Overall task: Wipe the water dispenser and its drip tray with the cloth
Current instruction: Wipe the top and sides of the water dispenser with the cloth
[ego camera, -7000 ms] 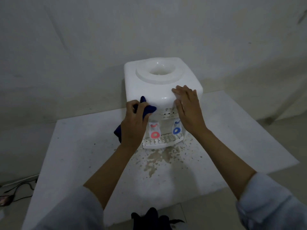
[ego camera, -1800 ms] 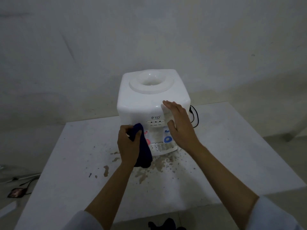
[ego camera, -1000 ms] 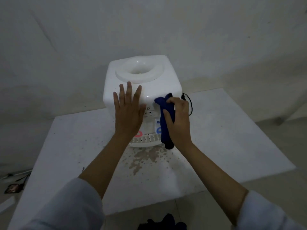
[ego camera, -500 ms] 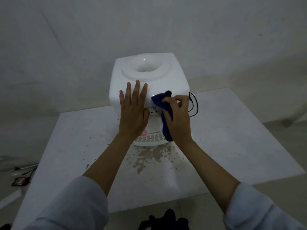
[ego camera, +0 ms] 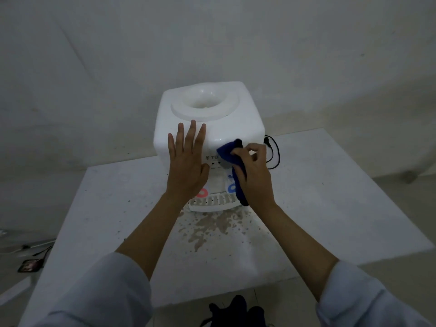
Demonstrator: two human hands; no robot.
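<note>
Right hand: fingers curled around the blue cloth, bunched end pressed against the upper front edge of the water dispenser, rest of the cloth trailing down under my palm. Left hand: fingers straight, flat on the front face just left of the cloth, gripping nothing, bracing the unit.

Step in hand, as I judge it: wiping the front panel on its right side. To do it well: keep the left palm firm so the light casing does not slide on the table; flatten the cloth rather than work with a tight wad, for more contact; stroke downward past the indicator row toward the taps, overlapping passes. Ease off over the blue tap so it is not pushed.

Positions relative to the grip: dispenser body directly under and beyond both hands. Drip tray below my wrists, at the base, with the cloth's hanging tail near its right end; whether it touches, I cannot tell. Red tap just under the left palm. Stained patch of table nearer to me than the tray. Tray looks not yet wiped.
</note>
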